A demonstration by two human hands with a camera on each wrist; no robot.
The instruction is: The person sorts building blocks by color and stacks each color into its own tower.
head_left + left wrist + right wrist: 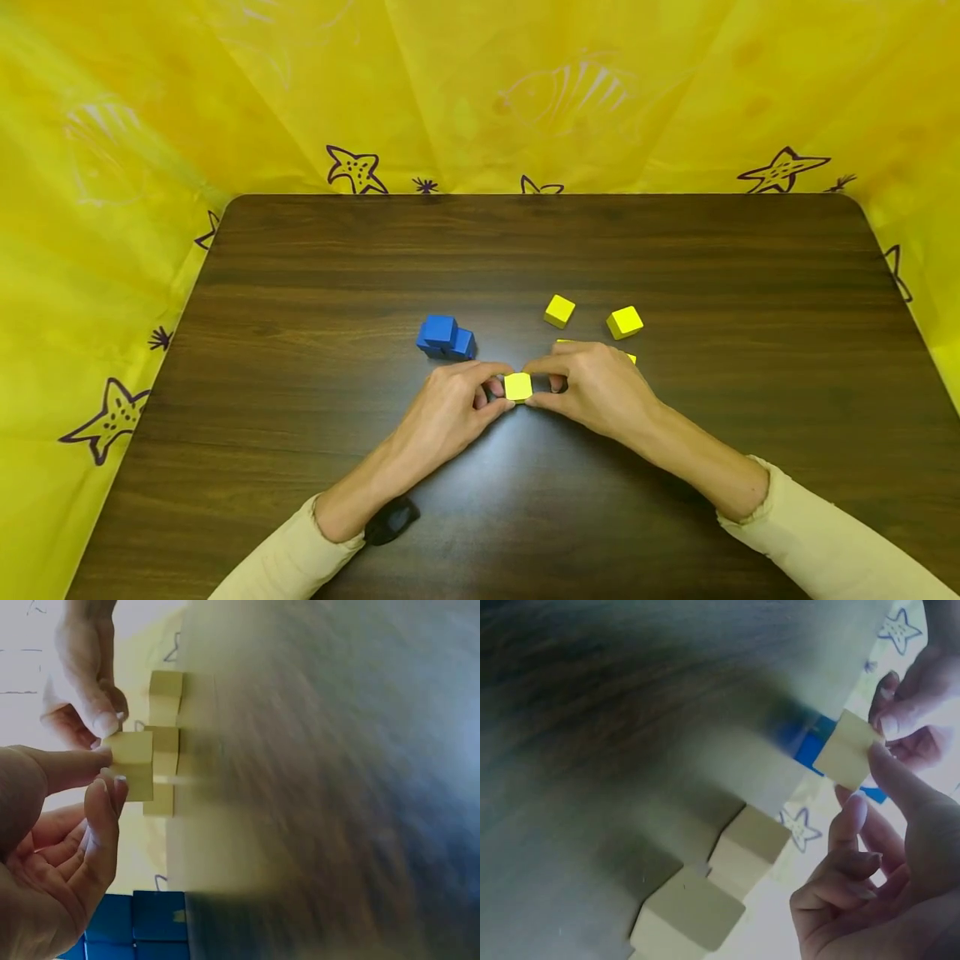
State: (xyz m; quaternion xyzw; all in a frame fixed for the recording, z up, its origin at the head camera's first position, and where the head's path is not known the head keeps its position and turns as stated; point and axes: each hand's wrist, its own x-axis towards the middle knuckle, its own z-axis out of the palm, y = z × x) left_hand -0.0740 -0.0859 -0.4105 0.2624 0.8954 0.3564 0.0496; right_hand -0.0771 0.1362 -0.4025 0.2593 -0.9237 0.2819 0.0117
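Observation:
A small yellow cube point(518, 387) is between the two hands, near the middle of the table. The left hand point(448, 407) pinches it from the left with thumb and index finger. From the other side, the right hand point(600, 390) pinches the same cube, also with thumb and index finger. Both wrist views show the cube point(131, 766) at the fingertips of both hands. Beyond the left hand stands a cluster of blue cubes point(441, 328), one on top of others. Loose yellow cubes point(559, 311) lie beyond the right hand, which partly covers some yellow.
Another yellow cube point(625, 322) lies at the right of the loose ones. The dark wood-grain table point(300, 275) has a yellow cloth point(465, 83) with sea-animal drawings around its far and side edges. A black object point(392, 521) is beside the left wrist.

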